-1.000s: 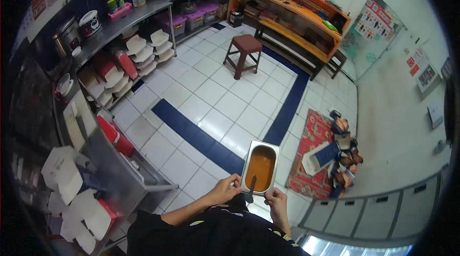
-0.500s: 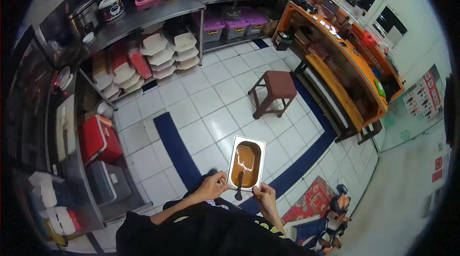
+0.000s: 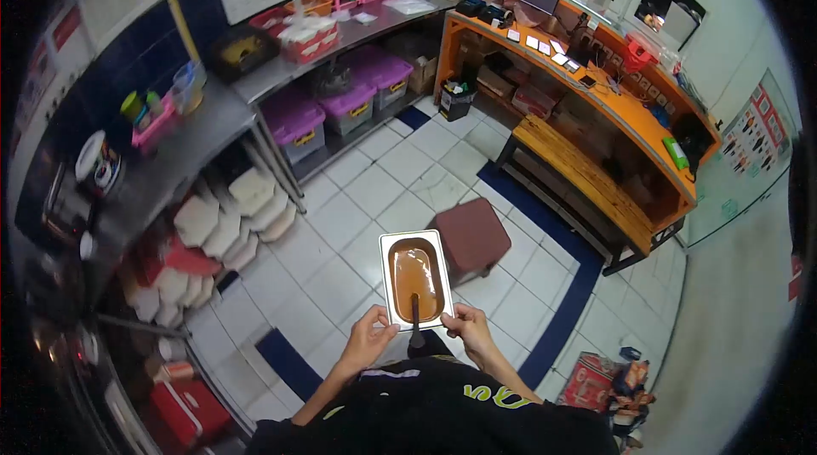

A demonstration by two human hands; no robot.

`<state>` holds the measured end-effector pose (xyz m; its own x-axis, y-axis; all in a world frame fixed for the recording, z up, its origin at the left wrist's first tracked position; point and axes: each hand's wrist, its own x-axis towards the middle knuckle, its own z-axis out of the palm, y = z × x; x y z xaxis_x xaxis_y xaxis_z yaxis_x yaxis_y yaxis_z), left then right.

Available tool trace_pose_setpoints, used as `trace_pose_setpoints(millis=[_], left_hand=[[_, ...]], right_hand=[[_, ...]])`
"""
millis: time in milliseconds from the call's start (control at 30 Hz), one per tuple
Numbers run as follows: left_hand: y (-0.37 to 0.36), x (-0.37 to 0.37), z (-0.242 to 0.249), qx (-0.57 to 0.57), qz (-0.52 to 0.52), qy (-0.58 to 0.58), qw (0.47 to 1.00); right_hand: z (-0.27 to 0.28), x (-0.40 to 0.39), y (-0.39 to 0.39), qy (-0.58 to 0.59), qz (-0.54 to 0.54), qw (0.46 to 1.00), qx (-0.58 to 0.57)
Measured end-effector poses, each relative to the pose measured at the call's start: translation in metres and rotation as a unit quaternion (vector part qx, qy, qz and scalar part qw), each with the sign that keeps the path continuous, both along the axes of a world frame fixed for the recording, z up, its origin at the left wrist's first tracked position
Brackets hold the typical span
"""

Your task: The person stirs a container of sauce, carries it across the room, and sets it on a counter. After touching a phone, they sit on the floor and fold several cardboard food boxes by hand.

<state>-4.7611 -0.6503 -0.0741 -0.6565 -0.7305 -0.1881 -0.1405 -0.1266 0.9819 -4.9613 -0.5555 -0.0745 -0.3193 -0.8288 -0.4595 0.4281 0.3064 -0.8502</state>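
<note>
A rectangular steel food pan of orange-brown sauce is held out in front of my body. The dark handle of a spoon or ladle leans over its near edge, the other end sunk in the sauce. My left hand has its fingers closed on the pan's near left corner. At the near right corner my right hand pinches the rim, thumb on top. Below and beyond the pan, a brown stool stands on the floor, partly covered by the pan.
Steel counters run along the left and back. Stacked white boxes and purple-lidded bins sit beneath them. A wooden bench fronts the orange desk at right. A red cooler stands at lower left.
The view has moved forward and turned, so the stool is now just beyond the pan and the back counter is nearer. Both hands still hold the pan.
</note>
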Motion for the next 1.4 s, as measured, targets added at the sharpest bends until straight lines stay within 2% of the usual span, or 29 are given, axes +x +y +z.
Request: trace_pose_setpoints(millis=[67, 133, 200, 233, 367, 467, 500, 667, 733, 800, 867, 900, 1000, 1067, 1133, 1267, 1400], left_hand=[[-0.063, -0.040, -0.010, 0.036, 0.007, 0.052, 0.998], [-0.127, -0.083, -0.014, 0.028, -0.006, 0.051, 0.998], [-0.187, -0.127, -0.017, -0.010, 0.024, 0.091, 0.996], [-0.218, -0.143, -0.010, 0.036, 0.019, 0.069, 0.997], [-0.343, -0.215, 0.011, 0.023, 0.027, 0.005, 0.999], [-0.436, -0.262, 0.010, 0.069, 0.040, 0.038, 0.996], [-0.466, -0.284, 0.020, 0.054, 0.053, 0.042, 0.996], [-0.634, -0.368, 0.005, 0.047, 0.029, 0.028, 0.998], [-0.697, -0.407, 0.012, 0.006, 0.030, 0.047, 0.998], [-0.761, -0.446, 0.024, 0.021, 0.020, 0.013, 1.000], [-0.823, -0.489, 0.028, 0.053, 0.017, 0.076, 0.996], [-0.855, -0.509, 0.022, 0.007, 0.014, 0.063, 0.998], [-0.948, -0.580, 0.023, -0.022, 0.010, 0.093, 0.995], [-1.005, -0.625, 0.036, 0.016, 0.001, 0.068, 0.998], [-1.060, -0.674, 0.036, 0.027, -0.008, 0.098, 0.995], [-1.159, -0.770, 0.033, -0.014, 0.024, 0.094, 0.995], [-1.253, -0.856, 0.013, -0.001, 0.052, 0.116, 0.992]], right_hand=[[-0.001, -0.038, -0.063, -0.019, -0.020, 0.999, -0.017], [-0.004, -0.079, -0.129, -0.017, -0.024, 0.999, -0.015], [-0.006, -0.123, -0.191, -0.018, -0.021, 1.000, -0.013], [-0.011, -0.146, -0.222, -0.016, -0.013, 1.000, -0.008], [0.000, -0.215, -0.356, -0.031, -0.016, 0.999, -0.012], [0.002, -0.268, -0.449, -0.021, 0.005, 1.000, -0.005], [0.004, -0.285, -0.482, -0.010, 0.014, 1.000, 0.002], [0.009, -0.370, -0.646, -0.009, -0.005, 0.999, -0.034], [0.012, -0.403, -0.708, 0.005, -0.016, 0.999, -0.028], [0.022, -0.443, -0.767, 0.004, -0.016, 1.000, -0.026], [0.021, -0.486, -0.825, 0.010, -0.015, 0.999, -0.026], [0.028, -0.506, -0.853, 0.017, -0.013, 0.999, -0.035], [0.033, -0.571, -0.941, 0.025, -0.030, 0.997, -0.071], [0.042, -0.613, -0.997, 0.032, -0.046, 0.996, -0.073], [0.043, -0.662, -1.053, 0.042, -0.050, 0.994, -0.086], [0.037, -0.760, -1.165, 0.067, -0.033, 0.992, -0.099], [0.029, -0.852, -1.269, 0.100, -0.007, 0.992, -0.082]])
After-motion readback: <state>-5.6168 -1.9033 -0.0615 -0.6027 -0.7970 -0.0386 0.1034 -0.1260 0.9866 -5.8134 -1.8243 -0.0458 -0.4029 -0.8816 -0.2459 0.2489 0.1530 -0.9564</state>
